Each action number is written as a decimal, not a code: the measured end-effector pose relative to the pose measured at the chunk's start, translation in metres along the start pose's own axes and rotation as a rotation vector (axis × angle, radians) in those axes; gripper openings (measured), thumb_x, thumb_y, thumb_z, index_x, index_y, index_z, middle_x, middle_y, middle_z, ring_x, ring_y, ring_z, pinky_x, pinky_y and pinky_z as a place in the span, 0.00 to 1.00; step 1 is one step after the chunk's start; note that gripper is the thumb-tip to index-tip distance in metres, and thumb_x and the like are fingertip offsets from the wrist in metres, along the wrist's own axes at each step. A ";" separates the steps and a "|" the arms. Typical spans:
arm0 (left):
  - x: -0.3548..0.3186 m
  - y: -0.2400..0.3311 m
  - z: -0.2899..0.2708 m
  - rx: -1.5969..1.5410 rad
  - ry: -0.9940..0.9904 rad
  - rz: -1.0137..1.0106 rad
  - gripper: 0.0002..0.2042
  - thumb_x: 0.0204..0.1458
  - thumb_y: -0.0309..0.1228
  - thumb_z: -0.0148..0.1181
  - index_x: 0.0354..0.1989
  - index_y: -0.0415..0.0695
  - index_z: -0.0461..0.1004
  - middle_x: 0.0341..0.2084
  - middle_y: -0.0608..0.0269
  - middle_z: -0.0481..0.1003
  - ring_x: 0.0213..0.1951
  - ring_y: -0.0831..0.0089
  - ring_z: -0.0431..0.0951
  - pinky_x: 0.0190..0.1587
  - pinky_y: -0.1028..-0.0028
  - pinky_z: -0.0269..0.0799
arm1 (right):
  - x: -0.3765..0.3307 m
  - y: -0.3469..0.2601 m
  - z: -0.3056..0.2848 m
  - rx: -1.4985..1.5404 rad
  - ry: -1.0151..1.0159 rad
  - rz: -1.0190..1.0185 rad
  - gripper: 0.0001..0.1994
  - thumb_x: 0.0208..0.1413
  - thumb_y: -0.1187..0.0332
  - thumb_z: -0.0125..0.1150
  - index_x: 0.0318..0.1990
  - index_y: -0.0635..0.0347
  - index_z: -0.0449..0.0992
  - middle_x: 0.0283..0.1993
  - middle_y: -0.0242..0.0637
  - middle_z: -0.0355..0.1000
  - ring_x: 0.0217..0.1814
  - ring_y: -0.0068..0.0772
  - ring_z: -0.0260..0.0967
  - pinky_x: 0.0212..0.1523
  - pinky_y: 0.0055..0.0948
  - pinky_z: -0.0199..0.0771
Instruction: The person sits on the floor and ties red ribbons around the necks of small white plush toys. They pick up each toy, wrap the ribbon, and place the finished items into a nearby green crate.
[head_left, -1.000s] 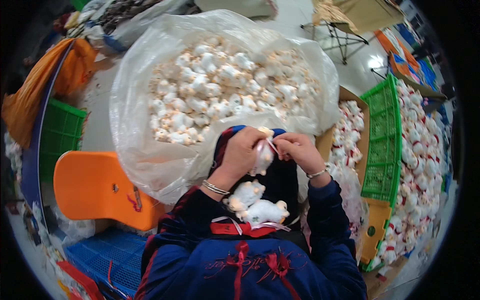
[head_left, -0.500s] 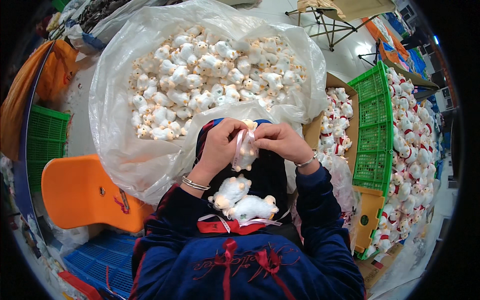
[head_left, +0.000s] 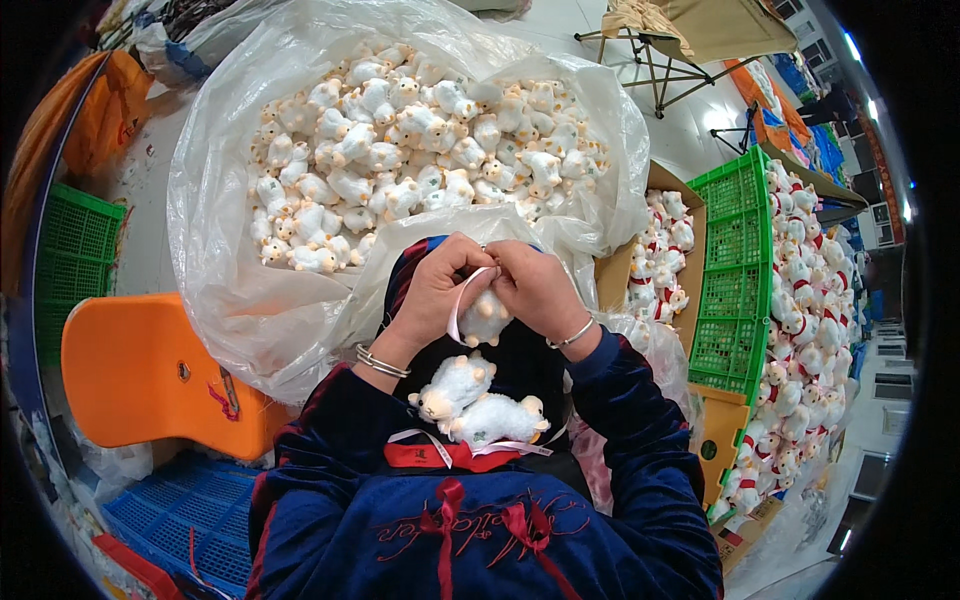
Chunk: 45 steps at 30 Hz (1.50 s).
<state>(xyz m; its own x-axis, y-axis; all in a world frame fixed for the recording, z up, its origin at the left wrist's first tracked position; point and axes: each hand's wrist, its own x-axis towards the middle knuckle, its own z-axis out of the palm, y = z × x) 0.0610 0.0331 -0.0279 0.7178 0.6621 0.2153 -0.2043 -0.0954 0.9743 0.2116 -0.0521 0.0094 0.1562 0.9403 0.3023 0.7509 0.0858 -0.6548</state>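
Between my two hands a small white plush animal (head_left: 484,322) hangs above my lap, its head mostly hidden by my fingers. A pale pink ribbon (head_left: 456,318) loops down at its left side. My left hand (head_left: 440,292) pinches this ribbon by the toy's neck. My right hand (head_left: 542,294) is closed at the same spot, its fingertips meeting the left ones on the ribbon. Two more white plush animals (head_left: 500,418) lie on my lap, close together. Below them is a red cloth piece (head_left: 425,456) with several light ribbons (head_left: 520,446) across it.
Ahead, a big clear plastic bag (head_left: 215,210) lies open, full of white plush animals (head_left: 350,185). To the right are a cardboard box (head_left: 690,190) and a green crate (head_left: 735,270), beside plush animals with red ribbons (head_left: 800,320). An orange chair (head_left: 130,370) and blue crate (head_left: 190,520) stand left.
My right hand has moved left and turned inward, now close against my left hand over the toy's neck. The hanging ribbon ends have drawn into a loop. The whole view has shifted slightly.
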 end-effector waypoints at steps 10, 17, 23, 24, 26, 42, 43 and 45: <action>-0.005 0.010 -0.003 0.064 -0.040 0.034 0.05 0.55 0.23 0.67 0.38 0.41 0.78 0.32 0.66 0.71 0.33 0.78 0.71 0.36 0.78 0.68 | 0.006 0.009 -0.050 0.388 -0.489 0.435 0.07 0.60 0.70 0.63 0.39 0.67 0.79 0.27 0.36 0.77 0.30 0.23 0.72 0.34 0.27 0.73; -0.008 0.015 -0.003 0.138 -0.025 0.055 0.05 0.55 0.23 0.67 0.37 0.42 0.78 0.38 0.66 0.72 0.34 0.83 0.71 0.33 0.83 0.67 | 0.005 0.016 -0.060 0.449 -0.264 0.321 0.08 0.62 0.70 0.61 0.33 0.64 0.76 0.38 0.32 0.76 0.37 0.18 0.67 0.37 0.21 0.68; -0.007 0.023 -0.001 0.206 -0.035 0.075 0.05 0.53 0.22 0.68 0.35 0.41 0.77 0.38 0.65 0.72 0.33 0.82 0.72 0.33 0.82 0.67 | -0.011 0.019 -0.034 1.185 -0.083 0.429 0.12 0.67 0.68 0.54 0.31 0.63 0.71 0.32 0.31 0.69 0.34 0.21 0.65 0.34 0.22 0.65; -0.007 0.024 -0.002 0.227 -0.049 0.085 0.05 0.53 0.22 0.68 0.35 0.41 0.77 0.38 0.65 0.73 0.33 0.81 0.72 0.33 0.81 0.68 | -0.012 0.019 -0.033 1.370 -0.084 0.472 0.12 0.68 0.68 0.54 0.30 0.62 0.71 0.30 0.31 0.69 0.33 0.21 0.65 0.33 0.22 0.65; -0.008 0.021 -0.012 0.285 -0.037 0.116 0.05 0.53 0.20 0.66 0.35 0.40 0.76 0.36 0.62 0.73 0.33 0.75 0.74 0.34 0.77 0.70 | -0.017 0.033 -0.028 1.232 -0.053 0.531 0.12 0.68 0.67 0.53 0.30 0.60 0.70 0.27 0.30 0.67 0.30 0.21 0.64 0.31 0.22 0.64; -0.014 0.034 0.005 0.161 -0.056 -0.011 0.08 0.56 0.21 0.63 0.43 0.38 0.81 0.31 0.61 0.79 0.31 0.76 0.77 0.35 0.76 0.72 | -0.018 0.003 -0.009 0.305 -0.059 0.203 0.11 0.54 0.69 0.70 0.36 0.62 0.72 0.29 0.41 0.73 0.29 0.34 0.72 0.32 0.27 0.72; -0.015 0.035 0.005 0.138 -0.069 -0.057 0.08 0.56 0.21 0.63 0.43 0.37 0.81 0.31 0.61 0.79 0.32 0.77 0.77 0.35 0.76 0.72 | -0.020 0.002 -0.007 0.298 -0.035 0.212 0.10 0.54 0.69 0.69 0.36 0.62 0.73 0.30 0.41 0.73 0.29 0.35 0.72 0.32 0.28 0.72; -0.016 0.038 0.004 0.093 -0.095 -0.145 0.08 0.56 0.22 0.62 0.43 0.36 0.81 0.33 0.62 0.80 0.33 0.78 0.77 0.36 0.77 0.72 | -0.025 -0.003 -0.003 0.281 0.013 0.230 0.08 0.54 0.71 0.67 0.37 0.62 0.74 0.30 0.41 0.73 0.29 0.36 0.72 0.33 0.28 0.73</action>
<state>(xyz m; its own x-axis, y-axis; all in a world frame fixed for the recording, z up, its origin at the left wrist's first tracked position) 0.0450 0.0161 0.0056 0.7957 0.6013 0.0731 -0.0349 -0.0749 0.9966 0.2079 -0.0773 0.0059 0.3104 0.9413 0.1329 0.4899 -0.0386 -0.8709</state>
